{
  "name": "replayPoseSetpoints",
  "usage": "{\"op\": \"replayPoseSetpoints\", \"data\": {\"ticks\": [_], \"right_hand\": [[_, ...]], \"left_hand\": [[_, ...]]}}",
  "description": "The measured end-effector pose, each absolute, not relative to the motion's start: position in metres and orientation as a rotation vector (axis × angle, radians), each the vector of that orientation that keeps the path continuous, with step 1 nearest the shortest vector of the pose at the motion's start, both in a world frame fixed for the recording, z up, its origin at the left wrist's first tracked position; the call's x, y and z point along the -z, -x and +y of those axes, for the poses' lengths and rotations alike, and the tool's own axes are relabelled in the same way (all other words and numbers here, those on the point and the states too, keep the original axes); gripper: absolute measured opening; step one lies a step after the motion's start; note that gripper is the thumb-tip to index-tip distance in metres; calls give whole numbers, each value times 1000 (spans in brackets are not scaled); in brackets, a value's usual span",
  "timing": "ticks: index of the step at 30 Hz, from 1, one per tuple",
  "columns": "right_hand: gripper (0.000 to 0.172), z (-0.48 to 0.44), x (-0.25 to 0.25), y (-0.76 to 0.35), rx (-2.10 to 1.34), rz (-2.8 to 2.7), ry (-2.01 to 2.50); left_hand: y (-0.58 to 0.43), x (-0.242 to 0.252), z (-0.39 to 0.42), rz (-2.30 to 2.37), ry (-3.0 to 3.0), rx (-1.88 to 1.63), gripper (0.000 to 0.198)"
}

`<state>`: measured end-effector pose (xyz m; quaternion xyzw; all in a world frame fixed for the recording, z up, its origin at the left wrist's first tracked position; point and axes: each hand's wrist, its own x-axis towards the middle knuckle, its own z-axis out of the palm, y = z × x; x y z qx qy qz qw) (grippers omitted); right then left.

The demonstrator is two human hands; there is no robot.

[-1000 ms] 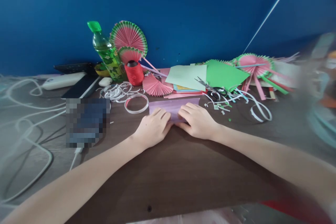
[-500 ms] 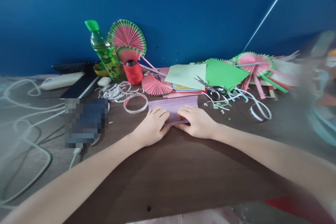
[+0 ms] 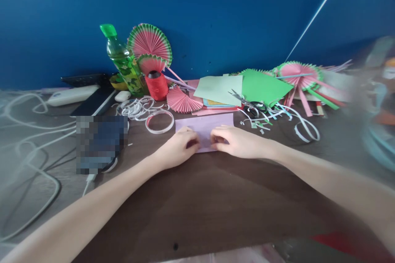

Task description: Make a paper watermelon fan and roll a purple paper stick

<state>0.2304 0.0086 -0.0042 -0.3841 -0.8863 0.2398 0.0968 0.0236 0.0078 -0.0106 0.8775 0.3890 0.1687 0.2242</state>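
Observation:
A sheet of purple paper [image 3: 205, 125] lies on the dark table in front of me, nearly flat. My left hand [image 3: 179, 148] rests over its left side, with fingers curled and the thumb near the paper's front edge. Over the right side, my right hand [image 3: 237, 141] has its fingers bent towards the thumb in a pinch on the sheet. A narrow stretch of paper shows between the two hands. The exact contact of the fingertips is partly hidden.
A roll of tape [image 3: 159, 122] sits left of the paper. Scissors [image 3: 247, 104] lie behind it near green paper [image 3: 262, 88] and paper scraps. A green-capped bottle [image 3: 121, 63], red thread spool [image 3: 156, 85] and folded pink fans [image 3: 149, 43] stand at the back. Cables run left.
The front edge of the purple paper, raised and bent between my fingers before, now lies flatter. Both hands have shifted slightly apart, showing more of the sheet.

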Motion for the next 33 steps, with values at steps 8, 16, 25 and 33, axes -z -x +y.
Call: {"op": "replayPoseSetpoints", "data": {"ticks": [8,16,25,33], "right_hand": [[12,11,2,-237,-822,-2652,1114],[16,11,3,-236,-837,-2710,1046],[17,15,-4,-237,-1022,-2711,1065],[22,13,-7,-236,-1022,-2771,1081]], "left_hand": [[-19,5,11,999,-2326,-328,7],[-20,5,9,992,-2327,-266,11],[-19,3,10,947,-2285,-212,15],[-21,5,11,888,-2345,-188,17]]}}
